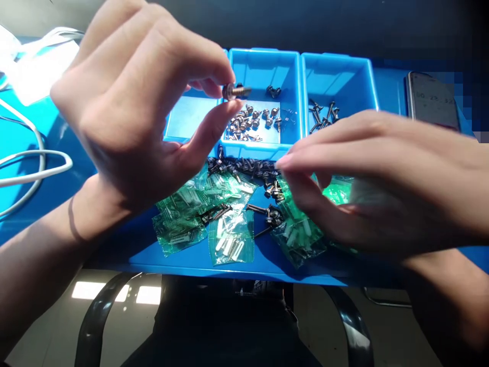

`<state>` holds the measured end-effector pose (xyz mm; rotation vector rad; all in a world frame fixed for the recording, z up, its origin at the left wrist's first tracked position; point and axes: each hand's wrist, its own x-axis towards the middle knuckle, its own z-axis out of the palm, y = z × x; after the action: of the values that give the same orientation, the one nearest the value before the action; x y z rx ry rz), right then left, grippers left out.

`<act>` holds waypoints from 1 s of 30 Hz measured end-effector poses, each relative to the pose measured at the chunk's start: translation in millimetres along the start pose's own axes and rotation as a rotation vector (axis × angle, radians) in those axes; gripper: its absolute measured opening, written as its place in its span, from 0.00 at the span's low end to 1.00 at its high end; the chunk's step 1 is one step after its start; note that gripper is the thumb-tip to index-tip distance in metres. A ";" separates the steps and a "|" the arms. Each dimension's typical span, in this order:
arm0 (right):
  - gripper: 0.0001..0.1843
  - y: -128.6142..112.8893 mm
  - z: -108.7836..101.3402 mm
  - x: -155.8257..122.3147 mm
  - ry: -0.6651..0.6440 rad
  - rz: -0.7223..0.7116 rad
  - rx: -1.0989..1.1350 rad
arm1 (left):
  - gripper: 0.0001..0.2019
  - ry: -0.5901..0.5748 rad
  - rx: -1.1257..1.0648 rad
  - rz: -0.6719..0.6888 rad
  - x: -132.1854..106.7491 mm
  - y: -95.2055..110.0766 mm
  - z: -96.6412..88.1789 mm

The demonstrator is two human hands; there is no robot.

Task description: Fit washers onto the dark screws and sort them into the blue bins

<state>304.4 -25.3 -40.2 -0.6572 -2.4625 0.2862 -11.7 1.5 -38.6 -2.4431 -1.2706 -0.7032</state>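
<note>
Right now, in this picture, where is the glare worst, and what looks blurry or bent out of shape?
In the head view, sunlight bleaches the white sheet at top left and glints off the floor. The phone is too blurred to read, with blocky pixels beside it. The left hand looks soft, its screw sharper, and the blue table has a bowed front edge.

Behind the left hand (130,112), most of the left bin (170,122); under the right hand (367,183), some green bags (336,191); too blurred to read, the phone's display (432,99).
</note>
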 end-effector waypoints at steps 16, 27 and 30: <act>0.09 -17.1 37.5 12.2 -0.129 -0.152 -0.243 | 0.24 0.200 -0.173 0.319 1.3 -13.2 19.9; 0.04 -26.0 19.0 24.9 0.159 0.219 0.100 | 0.22 0.214 -0.290 0.572 5.6 -8.8 13.0; 0.06 -19.9 8.8 25.8 0.071 0.245 0.190 | 0.24 0.048 -0.267 0.595 2.9 -9.5 2.4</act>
<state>273.1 -29.6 -28.5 -0.8705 -2.2524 0.5739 -17.4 10.0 -38.7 -2.7837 -0.3952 -0.7809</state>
